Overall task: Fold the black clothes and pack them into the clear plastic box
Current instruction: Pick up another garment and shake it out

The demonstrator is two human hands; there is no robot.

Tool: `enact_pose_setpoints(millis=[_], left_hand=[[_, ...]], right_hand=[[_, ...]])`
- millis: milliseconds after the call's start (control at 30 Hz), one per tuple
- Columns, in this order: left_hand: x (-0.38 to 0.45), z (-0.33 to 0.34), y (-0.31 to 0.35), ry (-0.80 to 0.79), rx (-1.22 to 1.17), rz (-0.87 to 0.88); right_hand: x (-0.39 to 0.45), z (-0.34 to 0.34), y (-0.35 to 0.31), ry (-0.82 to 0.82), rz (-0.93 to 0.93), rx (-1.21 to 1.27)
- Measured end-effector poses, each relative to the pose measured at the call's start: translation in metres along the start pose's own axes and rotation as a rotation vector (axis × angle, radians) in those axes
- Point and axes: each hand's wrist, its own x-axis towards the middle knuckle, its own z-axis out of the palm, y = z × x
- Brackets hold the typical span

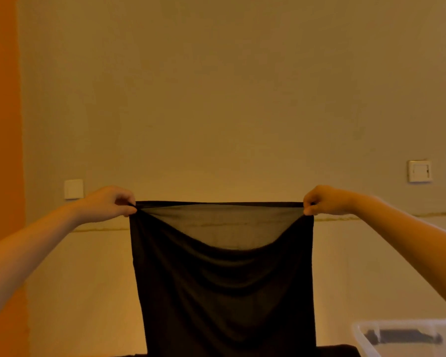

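Step in hand looks like spreading before the 1st fold; left hand (108, 203) and right hand (325, 200) each pinch a top corner of the black garment (222, 292), which hangs below the grip; clear plastic box (407, 338) sits below-right of the right grip; next move probably calls for bringing both corners together evenly.

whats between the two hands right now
In the head view, the taut top edge of the black garment spans from the left hand to the right hand, both pinching it.

A plain beige wall (216, 86) in warm light carries two white switch plates (419, 171).
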Motion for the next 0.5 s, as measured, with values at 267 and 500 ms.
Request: enact_pose_setpoints(millis=[267,500], left_hand=[[-0.004,-0.002,-0.017,0.201,-0.750,-0.230],[-0.002,-0.006,-0.014,0.277,-0.799,-0.218]], right_hand=[[-0.010,-0.003,0.003,-0.010,0.009,0.320],[-0.003,-0.012,-0.003,0.223,-0.084,0.703]])
